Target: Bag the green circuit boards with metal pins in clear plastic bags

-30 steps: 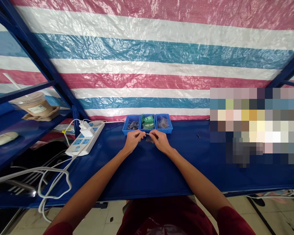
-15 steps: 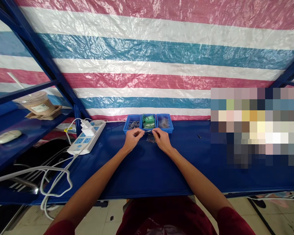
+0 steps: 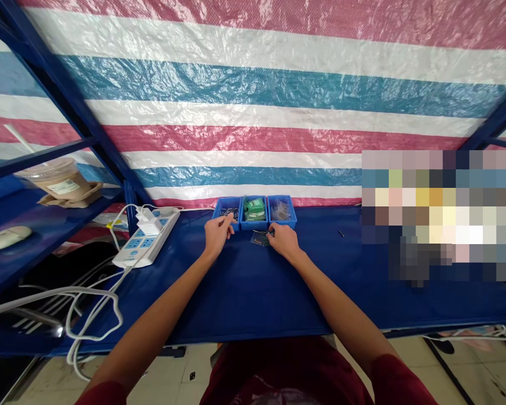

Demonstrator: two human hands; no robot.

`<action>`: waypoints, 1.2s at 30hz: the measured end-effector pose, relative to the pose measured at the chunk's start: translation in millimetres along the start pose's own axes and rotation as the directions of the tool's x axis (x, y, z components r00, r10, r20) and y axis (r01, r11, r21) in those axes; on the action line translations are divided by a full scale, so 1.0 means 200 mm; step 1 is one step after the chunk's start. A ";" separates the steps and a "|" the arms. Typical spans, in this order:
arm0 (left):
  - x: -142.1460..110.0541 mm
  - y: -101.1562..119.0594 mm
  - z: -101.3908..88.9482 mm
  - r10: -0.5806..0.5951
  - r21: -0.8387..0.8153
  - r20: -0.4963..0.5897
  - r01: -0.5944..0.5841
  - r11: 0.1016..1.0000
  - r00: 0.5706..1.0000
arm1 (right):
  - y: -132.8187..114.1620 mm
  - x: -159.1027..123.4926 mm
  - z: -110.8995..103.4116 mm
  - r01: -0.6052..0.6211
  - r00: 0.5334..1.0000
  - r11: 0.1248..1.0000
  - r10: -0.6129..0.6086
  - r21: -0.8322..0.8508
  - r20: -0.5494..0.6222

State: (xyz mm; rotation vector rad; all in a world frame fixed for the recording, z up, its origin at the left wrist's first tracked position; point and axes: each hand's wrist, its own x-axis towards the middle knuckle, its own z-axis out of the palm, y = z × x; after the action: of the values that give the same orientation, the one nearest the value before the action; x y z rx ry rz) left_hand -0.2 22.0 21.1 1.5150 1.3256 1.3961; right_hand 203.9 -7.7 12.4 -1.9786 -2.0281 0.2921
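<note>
Right hand (image 3: 283, 239) worked low over the counter (image 3: 257, 298), fingertips curled down at a thin dark piece (image 3: 259, 232) and a small clear packet (image 3: 258, 240), both just in front of the middle bin (image 3: 254, 226); whether its grip was pinched on either, I could not tell. Left hand (image 3: 217, 234) stood apart, fingers pointing to the near edge of the left bin (image 3: 228, 201), its grip loosely parted, nothing visible in it. For handling so slender a piece, my judgement was that a light pinch near one end suited best, with the packet kept flat so that nothing slid or rolled off. Any reach into the bin's dark pieces (image 3: 227, 212) seemed to want fingertips only, from above, one piece at a time, the wrist clear of the rim. A stray dark piece (image 3: 341, 233) lay well off to the right, worth keeping sleeves away from. Hard to make out: the right fingers covered one end of the thin piece and part of the packet; packet contents too small to name; left fingers masked the left bin's front. Green packets (image 3: 254, 209) and clear packets (image 3: 281, 211) overlapped, uncountable. The counter's far right was lost behind blurred blocks; forearms were cut at the lower frame.
</note>
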 end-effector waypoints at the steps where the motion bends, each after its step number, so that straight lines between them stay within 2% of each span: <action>1: -0.01 0.01 0.01 0.047 0.059 0.023 -0.048 0.997 0.999 | 0.00 0.00 -0.01 -0.013 1.000 0.999 0.013 -0.032 0.020; 3: -0.03 0.01 0.01 0.152 0.174 0.097 -0.167 0.970 0.984 | 0.00 0.00 -0.02 -0.037 0.998 0.996 0.041 -0.079 0.049; 5: -0.04 -0.01 0.02 0.263 0.267 0.227 -0.320 0.909 0.938 | 0.00 0.00 -0.03 -0.052 0.996 0.993 0.060 -0.109 0.063; 9: -0.04 -0.08 0.04 0.396 0.337 0.509 -0.601 0.724 0.764 | -0.01 -0.01 -0.02 -0.055 0.997 0.991 0.061 -0.119 0.049; 11: -0.04 -0.12 0.05 0.397 0.335 0.616 -0.682 0.650 0.681 | -0.02 -0.01 -0.02 -0.056 0.998 0.992 0.060 -0.114 0.032; 13: -0.05 -0.14 0.06 0.359 0.339 0.694 -0.723 0.603 0.624 | -0.02 -0.01 -0.01 -0.060 0.998 0.994 0.061 -0.097 0.007; 17: -0.05 -0.17 0.07 0.305 0.361 0.753 -0.754 0.549 0.583 | -0.02 -0.01 0.00 -0.060 0.997 0.997 0.058 -0.038 -0.059; 23: -0.05 -0.15 0.07 0.337 0.349 0.784 -0.819 0.455 0.522 | -0.01 0.00 0.03 -0.050 0.994 0.998 0.053 0.038 -0.100; 25: -0.04 -0.14 0.06 0.352 0.347 0.780 -0.826 0.443 0.517 | -0.01 0.00 0.03 -0.029 0.992 0.997 0.037 0.067 -0.119; 28: -0.04 -0.14 0.04 0.404 0.343 0.737 -0.815 0.467 0.542 | 0.00 0.00 0.04 0.029 0.986 0.991 -0.006 0.132 -0.165; 30: -0.05 -0.12 0.04 0.453 0.339 0.669 -0.784 0.520 0.589 | 0.00 0.00 0.04 0.097 0.978 0.976 -0.057 0.196 -0.200; 32: -0.05 -0.10 0.03 0.484 0.333 0.580 -0.733 0.593 0.655 | 0.00 0.00 0.05 0.199 0.963 0.943 -0.138 0.266 -0.231; 36: -0.06 -0.04 0.03 0.456 0.285 0.434 -0.599 0.749 0.777 | -0.01 0.00 0.07 0.419 0.900 0.838 -0.333 0.350 -0.280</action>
State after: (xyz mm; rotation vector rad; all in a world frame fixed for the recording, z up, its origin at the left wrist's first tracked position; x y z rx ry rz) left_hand 5.4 13.0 8.0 2.4588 1.0341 1.1212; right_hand 198.1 -6.3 0.5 -1.2718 -1.9733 0.3604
